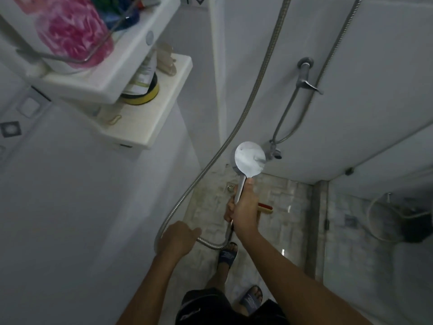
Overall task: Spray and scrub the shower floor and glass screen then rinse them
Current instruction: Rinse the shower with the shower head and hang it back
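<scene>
Head view, looking down into a shower stall. The right hand [243,212] grips the handle of the shower head [250,159], fingers wrapped round it and thumb laid up the stem. The round head is held above the tiled floor [288,231], near the far wall. The left hand [179,238], fingers curled, holds the metal hose [210,243] low in its loop. A red brush [266,207] lies on the floor behind the right hand, near the drain [230,187]. The glass screen [365,242] stands along the floor's right edge.

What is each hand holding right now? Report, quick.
Left hand: grips the shower hose.
Right hand: grips the handheld shower head by its handle.
</scene>
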Demonstrator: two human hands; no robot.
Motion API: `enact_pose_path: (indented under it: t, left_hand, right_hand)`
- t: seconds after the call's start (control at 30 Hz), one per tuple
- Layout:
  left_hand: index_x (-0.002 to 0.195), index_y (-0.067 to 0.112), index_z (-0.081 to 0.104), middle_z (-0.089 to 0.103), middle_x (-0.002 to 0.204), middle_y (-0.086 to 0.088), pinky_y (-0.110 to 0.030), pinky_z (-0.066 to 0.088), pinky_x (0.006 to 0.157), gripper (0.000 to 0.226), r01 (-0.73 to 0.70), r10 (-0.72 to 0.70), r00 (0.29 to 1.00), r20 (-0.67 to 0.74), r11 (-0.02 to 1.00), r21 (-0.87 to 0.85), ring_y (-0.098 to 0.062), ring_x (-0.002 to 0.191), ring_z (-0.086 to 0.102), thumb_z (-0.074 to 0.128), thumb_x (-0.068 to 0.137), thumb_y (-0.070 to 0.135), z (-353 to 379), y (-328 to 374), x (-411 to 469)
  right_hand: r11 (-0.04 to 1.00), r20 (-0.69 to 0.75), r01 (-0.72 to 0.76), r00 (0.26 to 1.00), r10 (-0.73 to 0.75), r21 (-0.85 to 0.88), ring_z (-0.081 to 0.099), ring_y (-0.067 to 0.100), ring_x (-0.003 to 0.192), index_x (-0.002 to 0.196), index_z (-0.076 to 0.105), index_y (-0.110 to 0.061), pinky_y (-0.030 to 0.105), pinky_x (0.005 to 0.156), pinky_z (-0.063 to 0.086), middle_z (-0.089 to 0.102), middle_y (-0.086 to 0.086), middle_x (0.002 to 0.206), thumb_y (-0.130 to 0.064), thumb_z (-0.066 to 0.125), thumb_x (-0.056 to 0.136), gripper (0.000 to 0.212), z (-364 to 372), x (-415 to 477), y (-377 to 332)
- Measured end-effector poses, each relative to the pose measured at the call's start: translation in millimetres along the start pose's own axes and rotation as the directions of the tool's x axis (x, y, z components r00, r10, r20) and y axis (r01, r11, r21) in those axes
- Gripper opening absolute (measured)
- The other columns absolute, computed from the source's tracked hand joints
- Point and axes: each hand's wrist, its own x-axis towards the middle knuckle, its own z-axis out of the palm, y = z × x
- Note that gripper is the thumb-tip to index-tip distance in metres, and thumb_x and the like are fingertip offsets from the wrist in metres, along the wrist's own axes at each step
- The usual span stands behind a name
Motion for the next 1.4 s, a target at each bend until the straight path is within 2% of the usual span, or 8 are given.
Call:
enact_pose_path:
  t: [0.17, 0.3, 0.53, 0.67, 1.0, 1.13, 1.27, 1.4]
  left_hand:
    - [0.077, 0.007, 0.069, 0.051, 0.059, 0.004, -0.022, 0.029, 0.044, 0.046, 0.087, -0.087, 0.996, 0.001, 0.995, -0.040, -0.013, 0.055, 0.051, 0.061, 0.093, 0.050, -6, -25, 10]
    - [0.058, 0.021, 0.055, 0.052, 0.059, 0.003, -0.022, 0.029, 0.044, 0.045, 0.117, -0.117, 0.993, 0.012, 0.991, -0.066, -0.015, 0.056, 0.052, 0.063, 0.090, 0.053, -5, -39, 14]
    - [0.049, 0.019, 0.045, 0.050, 0.054, 0.003, -0.023, 0.026, 0.044, 0.054, 0.095, -0.097, 0.995, -0.013, 0.990, -0.106, -0.011, 0.050, 0.047, 0.060, 0.094, 0.043, -12, -25, 22]
    - [0.051, 0.017, 0.046, 0.051, 0.057, 0.003, -0.024, 0.027, 0.044, 0.053, 0.012, -0.012, 1.000, 0.004, 0.999, -0.048, -0.012, 0.052, 0.049, 0.058, 0.095, 0.043, -17, 6, 38]
    - [0.059, 0.011, 0.059, 0.055, 0.062, -0.002, -0.026, 0.033, 0.051, 0.047, -0.218, 0.214, 0.967, 0.136, 0.976, 0.010, -0.020, 0.059, 0.053, 0.056, 0.091, 0.045, -1, 86, 61]
    - [0.065, 0.007, 0.063, 0.056, 0.063, -0.007, -0.026, 0.030, 0.052, 0.044, -0.325, 0.304, 0.929, 0.212, 0.943, 0.072, -0.019, 0.060, 0.051, 0.059, 0.092, 0.042, 19, 125, 61]
    - [0.064, 0.011, 0.061, 0.067, 0.075, -0.009, -0.030, 0.045, 0.061, 0.043, -0.420, 0.369, 0.876, 0.312, 0.900, 0.116, -0.023, 0.073, 0.063, 0.057, 0.094, 0.042, 47, 158, 51]
    - [0.071, 0.010, 0.059, 0.065, 0.077, -0.009, -0.032, 0.046, 0.064, 0.039, -0.511, 0.401, 0.821, 0.406, 0.834, 0.208, -0.024, 0.075, 0.062, 0.057, 0.094, 0.042, 73, 187, 40]
  right_hand:
    - [0.999, 0.057, 0.014, 0.998, -0.012, -0.039, 0.030, 0.017, 0.040, 0.077, 0.044, -0.012, 0.023, 0.042, 0.027, 0.034, 0.005, 0.051, -0.069, 0.035, 0.093, 0.061, 24, 4, 23]
    - [0.994, 0.072, -0.032, 0.997, 0.040, -0.108, 0.035, 0.018, 0.039, 0.078, 0.049, -0.011, 0.023, 0.042, 0.031, 0.037, 0.007, 0.051, -0.088, 0.040, 0.076, 0.078, 42, 11, 30]
    - [0.999, -0.060, -0.037, 0.998, 0.038, 0.018, 0.032, 0.017, 0.040, 0.075, 0.049, -0.012, 0.023, 0.043, 0.029, 0.036, 0.004, 0.050, -0.070, 0.036, 0.094, 0.062, 35, 32, 9]
    - [0.994, -0.126, 0.027, 0.992, -0.014, 0.102, 0.031, 0.017, 0.039, 0.063, 0.045, -0.018, 0.023, 0.043, 0.028, 0.037, 0.003, 0.049, -0.075, 0.040, 0.085, 0.061, 21, 39, -14]
    - [0.945, -0.398, 0.257, 0.903, -0.161, 0.200, 0.031, 0.016, 0.037, 0.072, 0.047, -0.015, 0.021, 0.040, 0.031, 0.036, 0.003, 0.047, -0.062, 0.030, 0.101, 0.057, -50, 47, -53]
    - [0.920, -0.546, 0.275, 0.834, -0.082, 0.281, 0.030, 0.016, 0.041, 0.067, 0.049, -0.019, 0.025, 0.045, 0.029, 0.034, 0.003, 0.049, -0.072, 0.036, 0.091, 0.059, -96, 43, -60]
    - [0.880, -0.664, 0.356, 0.745, -0.063, 0.316, 0.030, 0.017, 0.040, 0.069, 0.049, -0.019, 0.025, 0.043, 0.030, 0.034, 0.002, 0.050, -0.070, 0.036, 0.093, 0.057, -139, 28, -70]
    - [0.887, -0.675, 0.316, 0.738, -0.008, 0.336, 0.027, 0.016, 0.038, 0.069, 0.040, -0.020, 0.024, 0.043, 0.028, 0.031, 0.002, 0.048, -0.075, 0.037, 0.090, 0.059, -176, 16, -68]
